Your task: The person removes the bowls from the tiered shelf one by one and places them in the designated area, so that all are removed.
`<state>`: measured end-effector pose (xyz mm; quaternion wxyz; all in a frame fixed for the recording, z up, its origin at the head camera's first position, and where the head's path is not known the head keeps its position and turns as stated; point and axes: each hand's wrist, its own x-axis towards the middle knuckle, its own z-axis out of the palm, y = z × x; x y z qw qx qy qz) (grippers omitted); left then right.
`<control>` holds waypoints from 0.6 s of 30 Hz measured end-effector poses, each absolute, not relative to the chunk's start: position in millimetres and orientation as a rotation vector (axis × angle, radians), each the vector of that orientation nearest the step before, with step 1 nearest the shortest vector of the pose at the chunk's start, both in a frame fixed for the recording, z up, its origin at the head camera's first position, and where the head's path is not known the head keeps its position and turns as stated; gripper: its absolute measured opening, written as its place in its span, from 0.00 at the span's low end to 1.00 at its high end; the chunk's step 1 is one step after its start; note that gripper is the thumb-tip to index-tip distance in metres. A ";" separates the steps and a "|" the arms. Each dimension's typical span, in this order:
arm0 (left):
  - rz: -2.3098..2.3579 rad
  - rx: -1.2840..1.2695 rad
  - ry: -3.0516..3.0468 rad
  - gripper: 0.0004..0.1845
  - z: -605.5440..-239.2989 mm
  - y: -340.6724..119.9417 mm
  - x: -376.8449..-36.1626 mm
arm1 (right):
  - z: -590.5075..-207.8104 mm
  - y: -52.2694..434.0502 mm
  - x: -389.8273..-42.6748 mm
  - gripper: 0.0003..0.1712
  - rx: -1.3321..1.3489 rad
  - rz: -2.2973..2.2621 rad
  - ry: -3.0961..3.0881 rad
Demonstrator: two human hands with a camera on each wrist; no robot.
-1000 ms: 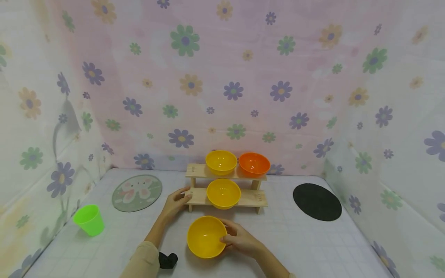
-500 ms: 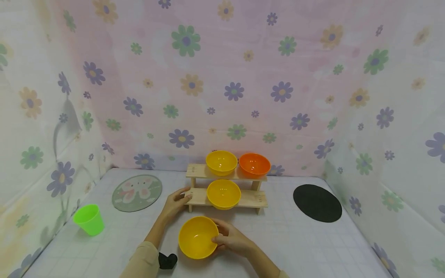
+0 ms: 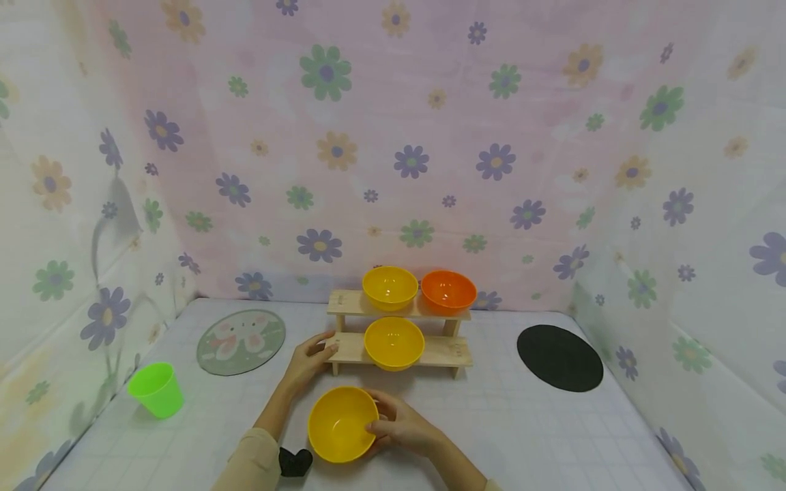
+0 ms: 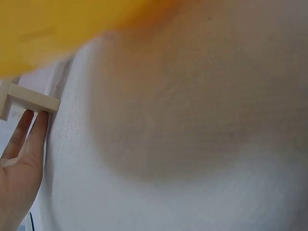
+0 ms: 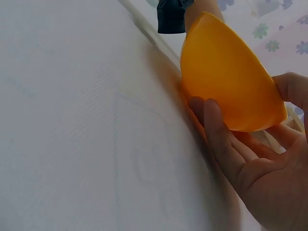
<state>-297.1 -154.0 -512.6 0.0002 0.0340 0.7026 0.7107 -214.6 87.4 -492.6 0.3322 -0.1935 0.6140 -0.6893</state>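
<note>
In the head view, my right hand [image 3: 405, 426] holds a yellow bowl [image 3: 340, 433] by its right side, thumb at the rim and fingers beneath. The right wrist view shows these fingers supporting the tilted bowl [image 5: 226, 77] from below, just over the white tabletop. My left hand [image 3: 309, 361] grips the left end of a two-step wooden rack [image 3: 445, 349]; its fingers meet the wood in the left wrist view. A second yellow bowl [image 3: 394, 343] sits on the lower step. Another yellow bowl [image 3: 389, 288] and an orange bowl [image 3: 448, 292] stand on the upper step.
A bright green cup [image 3: 158, 390] stands tilted-looking at the left. Behind it lies a round grey rabbit mat [image 3: 241, 342]. A black round mat [image 3: 560, 358] is at the right. Beside the left forearm a small black object [image 3: 296, 462] shows. Floral cloth surrounds the white table.
My right hand has carried the yellow bowl to the left and slightly toward me. The left hand stays at the rack, and the bowls on it have not moved.
</note>
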 end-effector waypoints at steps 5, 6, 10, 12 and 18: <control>2.246 0.093 2.195 0.25 -510.7 -153.5 -296.4 | -496.7 88.6 -214.3 0.39 -0.506 -1.801 1.598; 2.247 0.096 2.194 0.25 -510.1 -153.5 -296.1 | -497.3 89.2 -214.5 0.38 -0.521 -1.797 1.595; 2.243 0.103 2.195 0.26 -509.4 -153.7 -295.6 | -498.3 94.2 -215.9 0.37 -0.591 -1.764 1.632; 2.240 0.108 2.195 0.26 -509.7 -153.9 -295.6 | -498.0 98.1 -216.8 0.37 -0.610 -1.754 1.692; 2.253 0.103 2.187 0.25 -511.5 -154.1 -296.2 | -491.6 118.1 -222.7 0.35 -0.580 -1.827 1.870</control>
